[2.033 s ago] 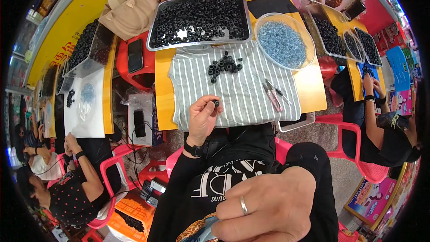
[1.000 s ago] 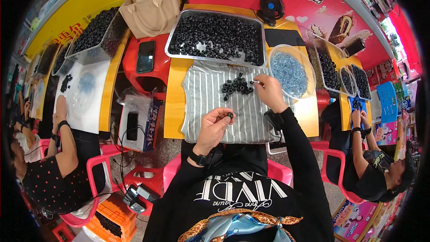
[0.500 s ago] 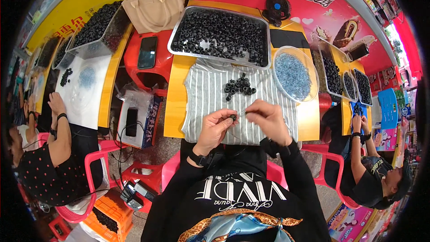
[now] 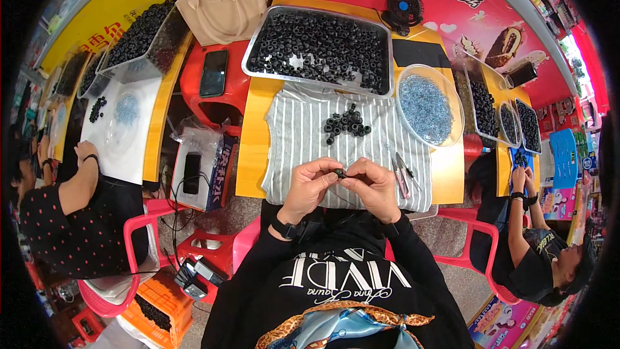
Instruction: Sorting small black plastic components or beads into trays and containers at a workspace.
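My left hand (image 4: 311, 185) pinches a small black ring-shaped part (image 4: 340, 173) between thumb and fingertips. The fingertips of my right hand (image 4: 376, 186) meet it from the other side, closed against the same part; anything finer between them is too small to make out. Both hands are above a grey-and-white striped cloth (image 4: 290, 132). Just beyond them on the cloth is a loose heap of black ring-shaped parts (image 4: 347, 123). Beside my right hand lies a slim tool with pink on its handles (image 4: 402, 181), like tweezers or small pliers.
Behind the cloth stands a clear tray (image 4: 316, 82) of black parts. A round tub (image 4: 426, 106) of bluish clear small pieces stands at right, near a black fan (image 4: 403, 10). A phone (image 4: 214, 74) lies on a red stool. People work at tables on both sides.
My right hand has moved left and down to meet my left hand at the black part. The slim tool on the cloth has come into view. My left hand has stayed nearly still.
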Tool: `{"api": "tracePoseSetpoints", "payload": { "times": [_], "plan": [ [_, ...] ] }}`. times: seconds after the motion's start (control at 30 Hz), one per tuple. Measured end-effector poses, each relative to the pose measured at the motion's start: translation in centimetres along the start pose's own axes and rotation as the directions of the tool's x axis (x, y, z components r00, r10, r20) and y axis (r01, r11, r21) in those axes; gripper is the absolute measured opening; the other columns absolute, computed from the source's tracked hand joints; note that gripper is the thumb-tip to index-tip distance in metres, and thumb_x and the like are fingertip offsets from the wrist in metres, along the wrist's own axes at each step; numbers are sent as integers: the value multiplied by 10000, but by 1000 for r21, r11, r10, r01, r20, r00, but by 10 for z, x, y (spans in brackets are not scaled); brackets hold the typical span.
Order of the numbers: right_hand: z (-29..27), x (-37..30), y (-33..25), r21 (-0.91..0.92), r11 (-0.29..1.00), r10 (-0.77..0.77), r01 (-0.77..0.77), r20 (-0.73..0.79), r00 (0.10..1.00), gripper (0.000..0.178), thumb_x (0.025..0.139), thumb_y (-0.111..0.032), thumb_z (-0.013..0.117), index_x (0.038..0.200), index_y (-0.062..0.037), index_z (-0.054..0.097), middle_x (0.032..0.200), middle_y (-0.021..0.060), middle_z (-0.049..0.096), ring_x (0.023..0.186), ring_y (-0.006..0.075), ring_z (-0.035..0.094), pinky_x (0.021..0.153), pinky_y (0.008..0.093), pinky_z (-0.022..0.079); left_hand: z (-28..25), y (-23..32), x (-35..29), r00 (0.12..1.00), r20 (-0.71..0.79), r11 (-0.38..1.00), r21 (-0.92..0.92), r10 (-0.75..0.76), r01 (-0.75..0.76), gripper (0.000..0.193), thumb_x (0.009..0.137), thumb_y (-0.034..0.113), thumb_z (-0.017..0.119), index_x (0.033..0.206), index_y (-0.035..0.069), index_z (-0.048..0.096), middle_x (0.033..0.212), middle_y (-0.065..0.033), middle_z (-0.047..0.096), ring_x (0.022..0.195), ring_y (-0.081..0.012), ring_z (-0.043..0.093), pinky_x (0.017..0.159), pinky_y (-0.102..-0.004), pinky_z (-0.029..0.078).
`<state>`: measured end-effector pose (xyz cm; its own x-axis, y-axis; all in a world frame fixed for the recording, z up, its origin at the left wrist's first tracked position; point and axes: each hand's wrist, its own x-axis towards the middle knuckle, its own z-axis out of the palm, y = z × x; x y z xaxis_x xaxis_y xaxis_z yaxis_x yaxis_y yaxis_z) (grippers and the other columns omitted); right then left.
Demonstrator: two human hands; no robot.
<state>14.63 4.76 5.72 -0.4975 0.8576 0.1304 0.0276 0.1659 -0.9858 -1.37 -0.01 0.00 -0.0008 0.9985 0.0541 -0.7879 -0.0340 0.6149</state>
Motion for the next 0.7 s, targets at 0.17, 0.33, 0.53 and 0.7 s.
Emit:
{"api": "tracePoseSetpoints", "payload": {
  "times": [0.17, 0.33, 0.53, 0.7],
  "plan": [
    [1, 3, -2, -119, 985, -125, 128, 29, 992, 147, 751, 65, 731, 846, 11, 634, 786, 70, 617, 693, 129, 603, 595, 249, 472, 0, 2, 1, 1000, 15, 999, 45, 26, -26, 222, 871, -113, 581, 1060, -39, 670, 1048, -74, 606, 950, -135, 600, 839, -251, 509],
    [1, 5, -5, -204, 960, -189, 193, 40, 981, 160, 731, 73, 739, 834, 10, 633, 776, 81, 621, 676, 147, 610, 589, 256, 472, -4, -1, 1, 1000, 18, 995, 95, 21, -23, 230, 867, -120, 578, 1057, -36, 678, 1023, -62, 613, 929, -127, 593, 816, -236, 484],
    [2, 6, 2, -102, 983, -151, 151, 14, 988, 153, 730, 61, 747, 823, 4, 639, 766, 69, 623, 670, 135, 603, 584, 256, 465, -1, 1, 1, 1000, -15, 999, 54, -1, 2, 217, 853, -98, 621, 1054, -42, 679, 1008, -85, 605, 927, -150, 587, 814, -256, 480],
    [2, 7, 4, -53, 994, -99, 100, 19, 995, 124, 740, 33, 749, 795, -13, 648, 737, 46, 608, 659, 115, 566, 584, 244, 431, -5, 0, -1, 1000, -12, 999, 35, -7, 7, 206, 857, -91, 625, 1049, -41, 681, 1009, -85, 608, 908, -146, 590, 792, -249, 483]
  ]
}}
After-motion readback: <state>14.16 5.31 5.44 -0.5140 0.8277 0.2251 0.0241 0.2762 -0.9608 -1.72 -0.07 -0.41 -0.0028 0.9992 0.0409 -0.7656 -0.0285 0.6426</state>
